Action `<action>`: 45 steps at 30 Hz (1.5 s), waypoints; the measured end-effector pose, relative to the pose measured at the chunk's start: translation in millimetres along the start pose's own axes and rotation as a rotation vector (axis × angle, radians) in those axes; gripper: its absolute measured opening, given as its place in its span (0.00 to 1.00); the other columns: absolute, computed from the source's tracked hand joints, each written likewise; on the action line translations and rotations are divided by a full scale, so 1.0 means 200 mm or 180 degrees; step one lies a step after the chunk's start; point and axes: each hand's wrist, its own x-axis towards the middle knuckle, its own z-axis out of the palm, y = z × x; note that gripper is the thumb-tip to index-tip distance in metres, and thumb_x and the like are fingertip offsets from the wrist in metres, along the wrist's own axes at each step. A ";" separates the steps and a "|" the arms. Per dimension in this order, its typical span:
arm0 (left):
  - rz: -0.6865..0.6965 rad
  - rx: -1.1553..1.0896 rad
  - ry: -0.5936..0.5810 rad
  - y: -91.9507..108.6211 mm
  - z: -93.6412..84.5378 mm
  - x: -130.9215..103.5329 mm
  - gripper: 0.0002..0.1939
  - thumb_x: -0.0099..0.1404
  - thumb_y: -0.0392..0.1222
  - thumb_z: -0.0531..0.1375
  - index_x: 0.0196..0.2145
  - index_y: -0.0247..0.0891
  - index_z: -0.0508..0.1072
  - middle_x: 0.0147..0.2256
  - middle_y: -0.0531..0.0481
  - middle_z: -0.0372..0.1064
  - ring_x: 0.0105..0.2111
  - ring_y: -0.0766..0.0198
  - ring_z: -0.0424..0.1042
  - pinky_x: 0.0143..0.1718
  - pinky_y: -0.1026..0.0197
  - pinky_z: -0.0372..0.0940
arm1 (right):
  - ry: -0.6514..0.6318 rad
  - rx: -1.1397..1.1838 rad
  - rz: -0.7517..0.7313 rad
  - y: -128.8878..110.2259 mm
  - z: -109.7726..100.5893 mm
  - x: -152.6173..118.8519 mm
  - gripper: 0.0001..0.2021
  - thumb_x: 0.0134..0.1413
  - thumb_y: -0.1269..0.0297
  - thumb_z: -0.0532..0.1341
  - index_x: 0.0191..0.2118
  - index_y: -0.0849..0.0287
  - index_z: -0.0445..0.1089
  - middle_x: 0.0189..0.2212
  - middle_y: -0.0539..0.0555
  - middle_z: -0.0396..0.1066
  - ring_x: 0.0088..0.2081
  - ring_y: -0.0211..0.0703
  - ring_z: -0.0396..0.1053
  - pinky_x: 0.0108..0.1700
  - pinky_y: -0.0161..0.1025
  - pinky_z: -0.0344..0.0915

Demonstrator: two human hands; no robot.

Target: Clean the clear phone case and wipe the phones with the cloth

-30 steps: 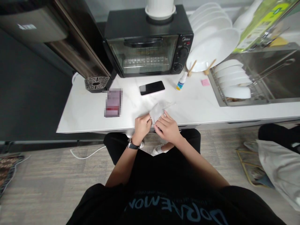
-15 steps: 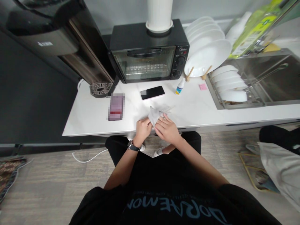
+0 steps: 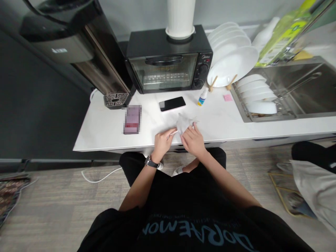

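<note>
A thin, pale grey cloth is bunched over the counter near its front edge. My right hand is closed on the cloth from the right, fingers bent over it. Coming in from the left, my left hand pinches a thin shiny stem, seemingly part of a pair of glasses; the cloth and fingers hide most of it. Behind the hands lies a dark-screened phone. A small white spray bottle with a blue and yellow label stands beyond, to the right.
On the white counter are a blurred-out purple item, a black toaster oven, a dispenser, a pink note and racked plates. Bowls sit at the sink. Another person's leg shows at right.
My hands have drawn apart. The right hand and cloth have shifted right, and a thin shiny stem now shows between my left fingers and the cloth.
</note>
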 end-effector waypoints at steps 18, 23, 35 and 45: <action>0.0045 0.0044 -0.0188 0.02 0.00 0.00 0.13 0.58 0.37 0.44 0.41 0.38 0.59 0.38 0.49 0.62 0.37 0.68 0.61 0.37 0.63 0.56 | -0.0029 -0.0064 0.0144 0.01 -0.03 -0.02 0.08 0.46 0.67 0.46 0.29 0.59 0.60 0.30 0.56 0.62 0.42 0.46 0.53 0.49 0.52 0.38; -0.0082 0.0178 -0.0248 -0.04 0.02 -0.02 0.11 0.56 0.41 0.47 0.33 0.31 0.63 0.31 0.49 0.62 0.30 0.69 0.62 0.32 0.60 0.59 | -0.0197 0.0083 -0.0341 -0.08 0.00 -0.03 0.06 0.45 0.65 0.48 0.27 0.52 0.61 0.28 0.47 0.63 0.37 0.38 0.57 0.50 0.44 0.41; -0.0111 0.0152 -0.0247 -0.05 0.03 -0.01 0.12 0.57 0.41 0.47 0.33 0.31 0.63 0.30 0.50 0.63 0.29 0.69 0.63 0.32 0.60 0.58 | -0.0119 0.0142 -0.0313 -0.08 0.01 -0.03 0.06 0.43 0.64 0.49 0.24 0.52 0.61 0.25 0.48 0.62 0.34 0.38 0.58 0.47 0.45 0.48; -0.0010 0.0025 -0.0086 0.02 0.01 0.00 0.14 0.56 0.34 0.45 0.40 0.41 0.62 0.36 0.50 0.64 0.34 0.66 0.63 0.33 0.65 0.56 | 0.0065 -0.0007 0.0204 0.04 -0.02 0.00 0.08 0.44 0.67 0.47 0.27 0.55 0.63 0.31 0.54 0.61 0.41 0.47 0.54 0.46 0.53 0.45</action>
